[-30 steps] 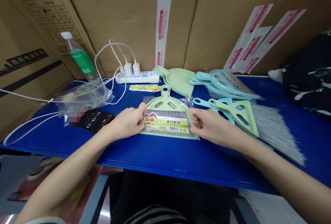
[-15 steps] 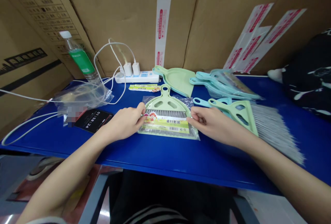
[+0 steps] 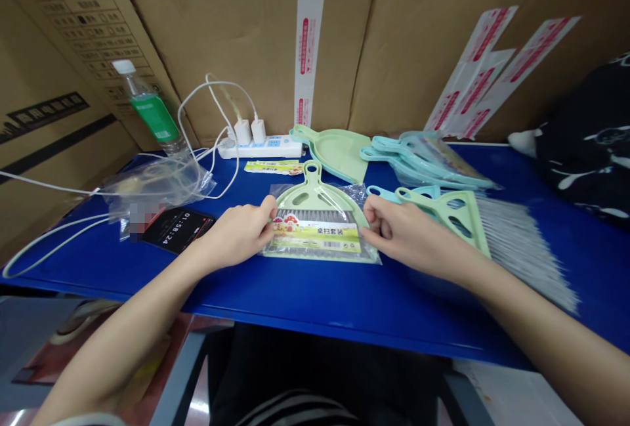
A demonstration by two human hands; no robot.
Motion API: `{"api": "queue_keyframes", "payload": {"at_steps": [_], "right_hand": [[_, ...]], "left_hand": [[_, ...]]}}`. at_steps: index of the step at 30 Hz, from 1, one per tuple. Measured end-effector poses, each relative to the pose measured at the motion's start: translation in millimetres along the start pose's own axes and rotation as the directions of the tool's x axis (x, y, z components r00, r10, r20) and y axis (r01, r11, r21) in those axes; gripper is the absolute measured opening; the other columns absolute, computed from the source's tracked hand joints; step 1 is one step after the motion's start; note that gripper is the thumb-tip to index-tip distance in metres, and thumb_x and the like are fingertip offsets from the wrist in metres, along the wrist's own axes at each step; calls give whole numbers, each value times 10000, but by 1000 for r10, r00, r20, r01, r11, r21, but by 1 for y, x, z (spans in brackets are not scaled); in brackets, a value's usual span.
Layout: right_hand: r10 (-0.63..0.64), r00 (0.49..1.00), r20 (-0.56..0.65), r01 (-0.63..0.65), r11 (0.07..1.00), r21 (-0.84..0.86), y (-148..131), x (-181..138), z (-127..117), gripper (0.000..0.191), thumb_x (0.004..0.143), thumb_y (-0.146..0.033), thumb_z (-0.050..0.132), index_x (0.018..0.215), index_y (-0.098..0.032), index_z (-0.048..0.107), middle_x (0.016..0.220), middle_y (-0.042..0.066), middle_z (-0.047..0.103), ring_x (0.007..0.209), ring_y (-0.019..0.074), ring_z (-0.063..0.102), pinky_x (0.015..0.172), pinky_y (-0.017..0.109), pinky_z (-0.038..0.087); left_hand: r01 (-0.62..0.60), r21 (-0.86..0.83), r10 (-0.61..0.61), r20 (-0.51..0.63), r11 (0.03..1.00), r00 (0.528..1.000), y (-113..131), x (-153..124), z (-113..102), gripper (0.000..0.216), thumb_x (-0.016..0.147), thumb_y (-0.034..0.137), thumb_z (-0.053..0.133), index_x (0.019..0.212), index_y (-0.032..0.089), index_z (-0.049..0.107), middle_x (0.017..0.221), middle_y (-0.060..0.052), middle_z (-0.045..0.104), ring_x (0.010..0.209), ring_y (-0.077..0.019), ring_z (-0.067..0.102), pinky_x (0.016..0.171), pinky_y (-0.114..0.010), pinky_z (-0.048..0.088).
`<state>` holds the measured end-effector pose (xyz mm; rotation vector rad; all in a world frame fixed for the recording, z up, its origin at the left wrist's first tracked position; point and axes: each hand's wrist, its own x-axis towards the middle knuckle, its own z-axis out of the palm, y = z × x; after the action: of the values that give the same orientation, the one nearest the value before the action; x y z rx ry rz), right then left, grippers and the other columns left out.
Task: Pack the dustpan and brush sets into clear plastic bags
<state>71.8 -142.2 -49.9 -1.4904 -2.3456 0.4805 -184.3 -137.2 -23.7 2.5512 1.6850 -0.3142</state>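
A green brush and dustpan set [image 3: 315,199] lies before me in a clear plastic bag [image 3: 370,256], its handle pointing away from me. A printed yellow and white label [image 3: 315,234] with mushrooms runs across the grey bristles. My left hand [image 3: 243,232] is closed, thumb and fingers pinching the bag's left edge. On the opposite side, my right hand [image 3: 394,229] has its fingers curled and pinches the bag's right edge. Just beyond that hand, a loose green brush [image 3: 465,219] with long grey bristles rests on the blue table [image 3: 315,301].
Behind the bag are a green dustpan [image 3: 342,150] and several blue dustpans [image 3: 418,157]. Spare labels [image 3: 273,167] lie by a white power strip [image 3: 275,146]. To the left are a phone [image 3: 178,229], crumpled plastic [image 3: 152,180] and a bottle [image 3: 156,117]. Cardboard [image 3: 246,32] walls the back.
My right hand has shifted slightly up and to the right along the bag's edge. The label now looks flatter and straighter. My left hand stays almost in place.
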Motion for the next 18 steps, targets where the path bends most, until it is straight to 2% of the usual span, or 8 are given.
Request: {"api": "queue_keyframes", "payload": {"at_steps": [4, 9, 11, 13, 15, 16, 18], "right_hand": [[-16, 999, -33, 16, 1000, 14, 0, 0, -1, 136, 787, -251, 430, 730, -264, 307, 469, -81, 448, 414, 127, 404, 477, 258, 311], [-16, 999, -35, 17, 999, 37, 2, 1, 3, 165, 823, -312, 455, 756, -264, 312, 517, -63, 478, 461, 144, 457, 475, 257, 323], [-10, 999, -35, 10, 1000, 6, 3, 1, 6, 169, 828, -311, 473, 766, -261, 325, 530, -60, 477, 468, 149, 461, 472, 256, 319], [-15, 996, -85, 9, 998, -61, 3, 1, 8, 156, 843, -320, 493, 789, -251, 364, 562, -47, 494, 469, 151, 451, 467, 257, 303], [-98, 978, -182, 72, 987, -143, 2, 0, 10, 112, 865, -317, 511, 841, -229, 446, 651, -13, 548, 496, 150, 456, 482, 262, 311], [-178, 959, -222, 140, 974, -177, 2, 0, 11, 90, 881, -303, 511, 879, -213, 497, 709, 10, 573, 533, 154, 477, 505, 266, 332], [-386, 891, -239, 336, 915, -223, 0, 1, 13, 128, 921, -261, 488, 952, -190, 590, 778, 43, 588, 639, 173, 521, 571, 275, 376]], "left_hand": [[-14, 21, 14, -4, 1000, 1000, 0, -1, 0, 142, 909, 198, 376, 1032, 179, 443, 679, -11, 619, 642, -241, 630, 576, -308, 385], [-13, 23, 13, -23, 1000, 1000, 0, 0, 1, 140, 950, 259, 360, 1015, 187, 461, 702, -19, 638, 665, -241, 644, 588, -306, 405], [-9, 20, 10, -40, 1000, 999, 0, 0, 2, 173, 969, 307, 361, 1016, 184, 473, 711, -21, 645, 666, -237, 646, 582, -300, 408], [11, 33, -8, -80, 999, 997, 0, 1, 4, 211, 974, 345, 377, 1027, 176, 491, 708, -23, 647, 658, -230, 643, 570, -290, 410], [8, 54, 1, -170, 999, 985, 0, 1, 6, 233, 969, 359, 406, 1045, 171, 520, 747, -31, 658, 668, -212, 643, 564, -273, 414], [-34, 62, 47, -224, 998, 974, 0, 1, 8, 235, 967, 354, 418, 1058, 175, 540, 797, -37, 669, 693, -200, 648, 573, -263, 421], [-215, 81, 229, -292, 973, 929, 0, 0, 11, 230, 969, 319, 428, 1085, 202, 589, 910, -39, 678, 764, -175, 658, 609, -244, 440]]}}
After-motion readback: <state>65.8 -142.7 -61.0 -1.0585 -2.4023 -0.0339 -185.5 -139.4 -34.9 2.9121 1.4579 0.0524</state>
